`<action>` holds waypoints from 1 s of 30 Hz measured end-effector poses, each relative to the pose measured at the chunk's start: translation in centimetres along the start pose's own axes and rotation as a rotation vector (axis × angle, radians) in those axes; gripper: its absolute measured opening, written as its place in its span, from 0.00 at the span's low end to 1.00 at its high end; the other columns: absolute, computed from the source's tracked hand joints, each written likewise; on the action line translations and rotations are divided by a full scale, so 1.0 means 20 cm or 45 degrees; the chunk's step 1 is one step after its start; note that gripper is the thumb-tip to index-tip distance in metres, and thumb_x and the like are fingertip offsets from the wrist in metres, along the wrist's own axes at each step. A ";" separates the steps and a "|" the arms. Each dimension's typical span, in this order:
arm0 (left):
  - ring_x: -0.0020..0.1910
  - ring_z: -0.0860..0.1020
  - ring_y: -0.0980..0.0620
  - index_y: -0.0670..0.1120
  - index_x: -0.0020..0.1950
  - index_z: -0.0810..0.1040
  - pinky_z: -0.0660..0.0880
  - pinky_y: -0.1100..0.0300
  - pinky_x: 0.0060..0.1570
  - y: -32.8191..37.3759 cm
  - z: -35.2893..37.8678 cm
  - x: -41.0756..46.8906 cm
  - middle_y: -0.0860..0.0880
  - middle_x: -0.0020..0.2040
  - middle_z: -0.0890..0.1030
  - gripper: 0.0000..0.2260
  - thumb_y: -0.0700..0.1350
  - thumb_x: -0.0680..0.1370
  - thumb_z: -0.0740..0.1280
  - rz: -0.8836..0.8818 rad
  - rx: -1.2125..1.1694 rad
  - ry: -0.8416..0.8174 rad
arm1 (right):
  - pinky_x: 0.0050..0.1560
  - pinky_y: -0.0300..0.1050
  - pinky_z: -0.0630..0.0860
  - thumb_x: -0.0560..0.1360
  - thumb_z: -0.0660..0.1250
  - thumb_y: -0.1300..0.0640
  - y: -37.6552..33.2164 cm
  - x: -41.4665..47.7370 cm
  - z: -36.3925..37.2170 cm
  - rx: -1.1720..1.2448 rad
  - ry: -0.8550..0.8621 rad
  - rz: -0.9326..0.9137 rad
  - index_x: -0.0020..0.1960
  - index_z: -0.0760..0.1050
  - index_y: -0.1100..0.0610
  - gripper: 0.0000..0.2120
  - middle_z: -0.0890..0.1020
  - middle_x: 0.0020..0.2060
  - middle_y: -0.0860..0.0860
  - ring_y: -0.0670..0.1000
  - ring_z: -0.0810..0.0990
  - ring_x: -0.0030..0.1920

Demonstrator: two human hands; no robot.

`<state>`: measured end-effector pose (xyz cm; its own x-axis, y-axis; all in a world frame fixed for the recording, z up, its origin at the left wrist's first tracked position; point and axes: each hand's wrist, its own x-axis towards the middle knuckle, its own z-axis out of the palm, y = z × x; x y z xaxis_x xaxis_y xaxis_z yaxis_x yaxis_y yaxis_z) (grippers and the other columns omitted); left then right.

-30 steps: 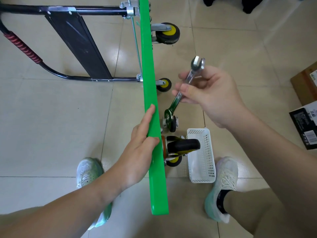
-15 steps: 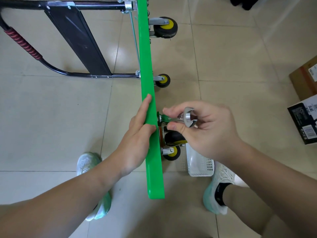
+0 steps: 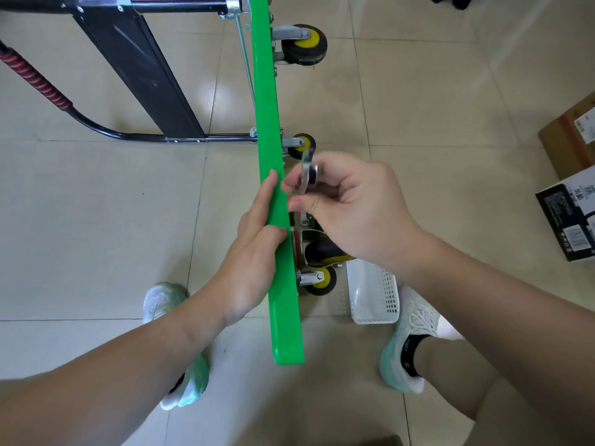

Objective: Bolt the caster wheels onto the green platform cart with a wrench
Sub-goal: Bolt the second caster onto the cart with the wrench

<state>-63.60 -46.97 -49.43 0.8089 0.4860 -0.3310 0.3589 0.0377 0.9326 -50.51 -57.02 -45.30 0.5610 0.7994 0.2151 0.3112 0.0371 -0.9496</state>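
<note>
**Wrench gripped beside the upended cart**

The left hand (image 3: 254, 252) lies along the top edge of the green platform cart (image 3: 285, 317), fingers straight, grip released. At its 3 o'clock, the right hand (image 3: 351, 214) has its grip curled round the wrench (image 3: 308, 175), close against the deck. The cart stands on edge on the tiled floor (image 3: 96, 220), with caster wheels (image 3: 304, 46) sticking out toward 3 o'clock. Boxes (image 3: 570, 220) sit at 3 o'clock and a white basket (image 3: 373, 294) at 5.

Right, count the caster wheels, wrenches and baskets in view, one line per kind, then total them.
Caster wheels: 4
Wrench: 1
White basket: 1
Total: 6
</note>
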 end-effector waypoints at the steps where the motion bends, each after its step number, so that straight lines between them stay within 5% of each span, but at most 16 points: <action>1: 0.72 0.72 0.49 0.78 0.76 0.56 0.71 0.40 0.71 0.00 0.00 0.00 0.52 0.76 0.68 0.37 0.47 0.72 0.57 -0.001 -0.007 -0.002 | 0.54 0.41 0.80 0.70 0.74 0.71 0.01 0.02 -0.01 0.060 -0.007 0.056 0.47 0.78 0.49 0.18 0.85 0.42 0.46 0.43 0.84 0.45; 6: 0.75 0.68 0.57 0.78 0.76 0.56 0.66 0.44 0.75 0.00 0.00 -0.01 0.61 0.75 0.66 0.37 0.49 0.71 0.57 0.002 -0.012 -0.006 | 0.55 0.47 0.82 0.71 0.72 0.73 0.04 0.09 0.00 0.186 0.019 0.236 0.48 0.79 0.54 0.15 0.85 0.41 0.48 0.45 0.84 0.45; 13: 0.72 0.70 0.59 0.78 0.76 0.54 0.68 0.46 0.74 0.00 0.01 -0.01 0.63 0.73 0.67 0.36 0.48 0.73 0.56 -0.024 0.001 -0.016 | 0.43 0.42 0.82 0.74 0.72 0.67 0.10 0.26 -0.04 0.176 0.026 0.509 0.50 0.80 0.52 0.10 0.87 0.41 0.50 0.48 0.86 0.43; 21: 0.67 0.66 0.75 0.75 0.78 0.52 0.64 0.58 0.74 0.01 0.01 -0.01 0.73 0.68 0.64 0.37 0.47 0.74 0.55 -0.016 0.046 -0.067 | 0.36 0.41 0.82 0.75 0.72 0.67 0.21 0.38 -0.06 0.313 0.122 0.971 0.49 0.79 0.62 0.05 0.84 0.42 0.57 0.51 0.86 0.36; 30: 0.64 0.67 0.73 0.76 0.78 0.52 0.65 0.54 0.75 0.04 0.01 -0.02 0.74 0.64 0.65 0.36 0.48 0.73 0.54 -0.033 0.041 -0.064 | 0.46 0.46 0.83 0.78 0.68 0.65 0.12 0.29 -0.19 0.387 0.346 0.770 0.53 0.79 0.63 0.05 0.85 0.45 0.57 0.54 0.87 0.43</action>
<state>-63.61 -47.28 -48.65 0.8212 0.4405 -0.3628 0.3943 0.0216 0.9187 -43.55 -54.59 -45.52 0.7502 0.5575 -0.3555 -0.3178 -0.1674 -0.9333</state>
